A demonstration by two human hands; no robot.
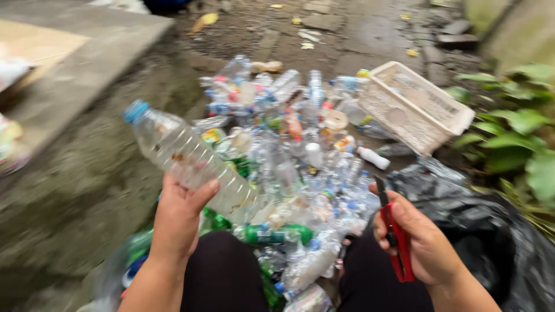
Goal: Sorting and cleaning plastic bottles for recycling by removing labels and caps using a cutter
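Observation:
My left hand [180, 214] grips a large clear plastic bottle [179, 153] with a blue cap, held tilted with the cap up and to the left. My right hand [421, 240] is closed around a red utility knife [394, 240] whose dark blade points up. Both hands hover over a big heap of empty plastic bottles [295, 156] on the ground in front of my dark-trousered knees. The view is motion-blurred.
A white plastic basket [413, 107] lies tipped on its side at the heap's right. A black plastic bag [491, 231] sits by my right arm. A concrete ledge [81, 63] runs along the left, green plants [520, 138] stand at the right, wet ground lies beyond.

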